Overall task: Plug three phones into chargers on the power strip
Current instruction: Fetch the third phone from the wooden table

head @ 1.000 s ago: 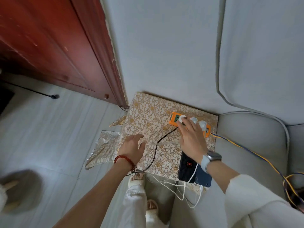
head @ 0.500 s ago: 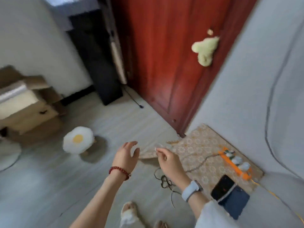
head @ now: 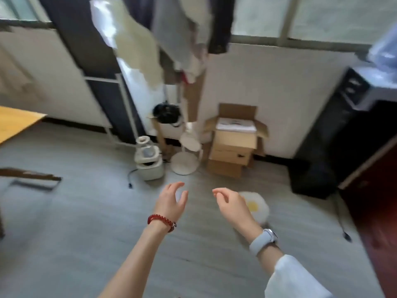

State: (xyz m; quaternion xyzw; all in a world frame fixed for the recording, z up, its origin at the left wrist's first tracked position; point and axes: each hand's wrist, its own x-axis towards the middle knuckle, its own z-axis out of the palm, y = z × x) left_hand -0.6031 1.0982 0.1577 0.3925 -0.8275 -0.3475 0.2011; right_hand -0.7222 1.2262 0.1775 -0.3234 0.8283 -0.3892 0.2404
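Neither the phones, the chargers nor the orange power strip are in view; the camera faces the far side of the room. My left hand (head: 171, 201), with a red bead bracelet on the wrist, hangs in the air over the grey floor with fingers loosely curled and holds nothing. My right hand (head: 231, 204), with a pale watch on the wrist, floats beside it, fingers relaxed and slightly bent, also holding nothing. Both hands are well above the floor and apart from each other.
A fried-egg cushion (head: 257, 206) lies on the floor under my right hand. Stacked cardboard boxes (head: 234, 145), a white appliance (head: 148, 162) and a round stand (head: 184, 162) line the far wall. A black cabinet (head: 326, 147) and red door (head: 378, 201) stand right; clothes hang above.
The view has swung left, away from the patterned mat, power strip and phones, which have left the frame. My right hand has come off the strip, and both hands now hang free.
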